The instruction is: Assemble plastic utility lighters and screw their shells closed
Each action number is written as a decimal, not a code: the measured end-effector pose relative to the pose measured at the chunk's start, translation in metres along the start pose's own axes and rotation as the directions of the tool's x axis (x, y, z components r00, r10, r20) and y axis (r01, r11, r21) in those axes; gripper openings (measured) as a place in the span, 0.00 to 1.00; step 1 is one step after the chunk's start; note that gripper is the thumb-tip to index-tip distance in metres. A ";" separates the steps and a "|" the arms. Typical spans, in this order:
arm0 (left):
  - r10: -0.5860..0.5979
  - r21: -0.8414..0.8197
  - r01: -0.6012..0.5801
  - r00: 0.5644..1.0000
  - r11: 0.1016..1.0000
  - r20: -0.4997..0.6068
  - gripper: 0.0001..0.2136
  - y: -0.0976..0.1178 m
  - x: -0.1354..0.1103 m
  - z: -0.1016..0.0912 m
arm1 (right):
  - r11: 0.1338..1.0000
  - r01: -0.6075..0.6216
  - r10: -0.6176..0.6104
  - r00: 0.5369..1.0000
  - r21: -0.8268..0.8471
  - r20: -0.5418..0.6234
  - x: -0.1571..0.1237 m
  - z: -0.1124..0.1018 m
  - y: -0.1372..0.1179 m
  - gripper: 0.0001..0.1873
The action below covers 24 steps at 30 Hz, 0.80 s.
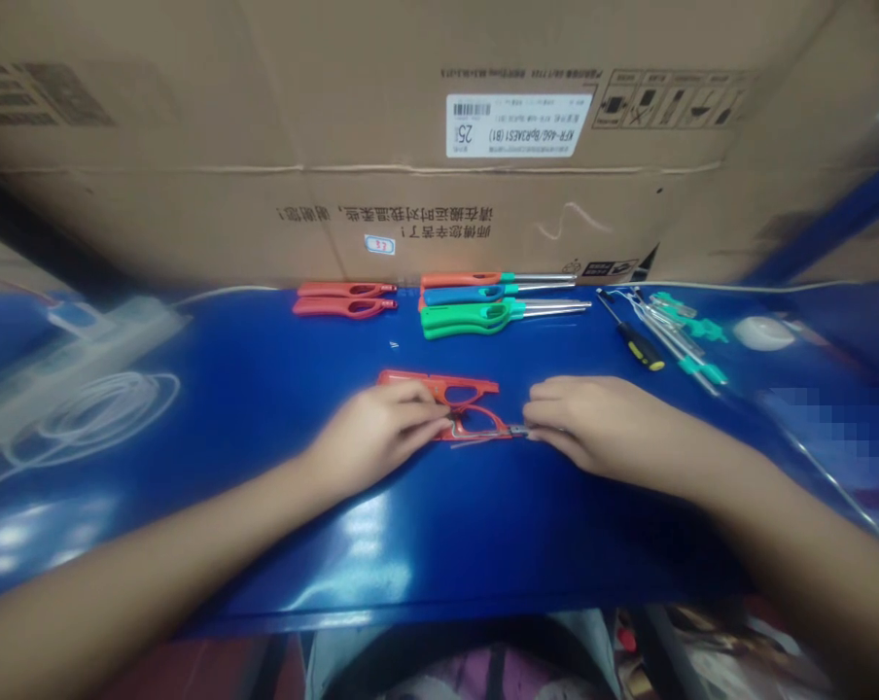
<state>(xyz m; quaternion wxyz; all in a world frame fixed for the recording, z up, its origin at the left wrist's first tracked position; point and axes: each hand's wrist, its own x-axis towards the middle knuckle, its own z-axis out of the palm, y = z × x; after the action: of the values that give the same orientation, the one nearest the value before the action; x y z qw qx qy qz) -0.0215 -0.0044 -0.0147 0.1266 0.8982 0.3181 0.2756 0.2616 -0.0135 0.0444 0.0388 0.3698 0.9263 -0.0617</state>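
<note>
On the blue table (425, 525) lie two orange lighter shell halves, one (439, 385) flat just beyond the other (483, 424). My left hand (377, 428) is closed, its fingertips pinching the left end of the nearer half. My right hand (592, 418) is closed too, its fingertips pressed on a small metal part (518, 431) at that half's right end. Both hands rest on the table surface.
Behind lie two orange handle shells (344, 298), three finished long lighters in orange, blue and green (483, 297), a black-and-yellow screwdriver (633, 335) and teal parts with metal tubes (684, 335). A large cardboard box (439, 146) walls the back. A white power strip with coiled cable (89, 379) sits left.
</note>
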 end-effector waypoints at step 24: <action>-0.007 0.032 0.007 1.000 0.999 0.011 0.09 0.004 0.002 -0.001 | 0.997 0.004 -0.006 0.999 -0.073 -0.037 -0.001 0.002 -0.005 0.10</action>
<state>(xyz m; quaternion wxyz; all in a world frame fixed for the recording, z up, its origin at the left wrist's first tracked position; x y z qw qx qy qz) -0.0192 -0.0060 -0.0113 0.1148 0.9005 0.3248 0.2653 0.2588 -0.0175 0.0431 0.0348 0.3668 0.9294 -0.0212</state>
